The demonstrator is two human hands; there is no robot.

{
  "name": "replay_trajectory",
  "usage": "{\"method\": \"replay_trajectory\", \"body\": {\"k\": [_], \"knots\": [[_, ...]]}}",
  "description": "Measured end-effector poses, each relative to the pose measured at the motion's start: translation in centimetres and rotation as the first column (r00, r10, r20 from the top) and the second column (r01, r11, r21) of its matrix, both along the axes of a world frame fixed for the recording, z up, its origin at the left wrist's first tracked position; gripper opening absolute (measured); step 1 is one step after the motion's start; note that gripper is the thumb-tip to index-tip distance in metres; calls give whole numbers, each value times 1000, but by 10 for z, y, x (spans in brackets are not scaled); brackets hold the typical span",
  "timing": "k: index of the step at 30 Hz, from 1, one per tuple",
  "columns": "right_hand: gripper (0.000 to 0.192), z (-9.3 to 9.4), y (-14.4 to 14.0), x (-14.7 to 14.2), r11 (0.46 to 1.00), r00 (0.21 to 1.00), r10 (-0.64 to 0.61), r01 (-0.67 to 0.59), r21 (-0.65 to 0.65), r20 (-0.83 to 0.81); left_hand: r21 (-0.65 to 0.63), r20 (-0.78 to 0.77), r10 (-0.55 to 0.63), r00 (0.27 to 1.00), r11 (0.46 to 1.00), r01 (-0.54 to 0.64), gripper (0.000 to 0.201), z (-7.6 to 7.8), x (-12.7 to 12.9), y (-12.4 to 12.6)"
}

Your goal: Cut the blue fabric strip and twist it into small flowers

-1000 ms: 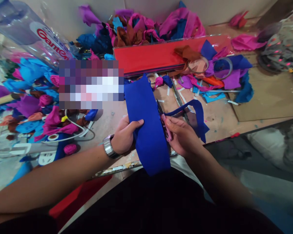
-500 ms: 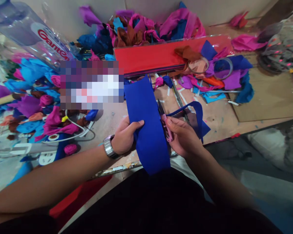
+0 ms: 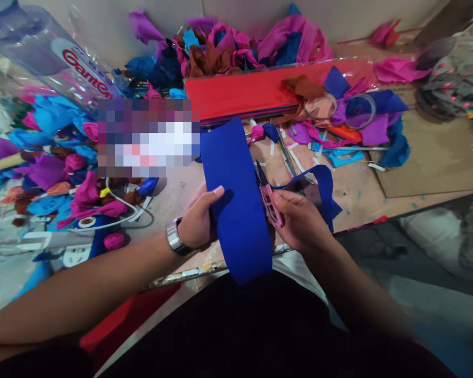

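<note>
The right hand's fingers are closed around pink scissors, and the dark blades look a little bit apart at the right edge of a big blue sheet. The left hand holds the sheet by its left side; the thumb is on top at the edge and the other fingers hide underneath, so I can't tell how hard they squeeze. The sheet is between the two hands, and its near end is by the dark shirt. A thin blue strip curls off to the right, so some cutting looks done. The job seems only partly finished, because the blades are partway along the edge. I can't tell if the strip is joined to the sheet, or if the edge past the blades is cut. Farther out on the table there are a small pink ball on the left, and a long red pack at the back.
</note>
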State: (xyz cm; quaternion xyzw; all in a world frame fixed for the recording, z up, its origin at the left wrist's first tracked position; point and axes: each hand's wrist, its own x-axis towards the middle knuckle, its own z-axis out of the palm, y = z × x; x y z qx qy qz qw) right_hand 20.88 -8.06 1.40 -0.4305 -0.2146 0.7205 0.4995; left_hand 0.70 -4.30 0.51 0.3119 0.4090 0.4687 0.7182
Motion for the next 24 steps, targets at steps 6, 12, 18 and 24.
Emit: {"method": "replay_trajectory", "body": {"k": [6, 12, 18, 24], "knots": [[42, -3, -2, 5, 999, 1000, -22, 23, -24, 19, -92, -51, 51, 997, 994, -56, 41, 4, 1, 7], [44, 0, -2, 5, 999, 1000, -21, 22, -33, 11, -131, -130, 97, 987, 985, -114, 33, 6, 0, 4], [47, 2, -2, 7, 1000, 1000, 15, -15, -17, 23, -99, -135, 192, 972, 974, -206, 35, 4, 1, 4], [46, 3, -4, 8, 1000, 999, 7, -6, -17, 39, -111, -113, 161, 980, 979, -174, 33, 3, 1, 4]]}}
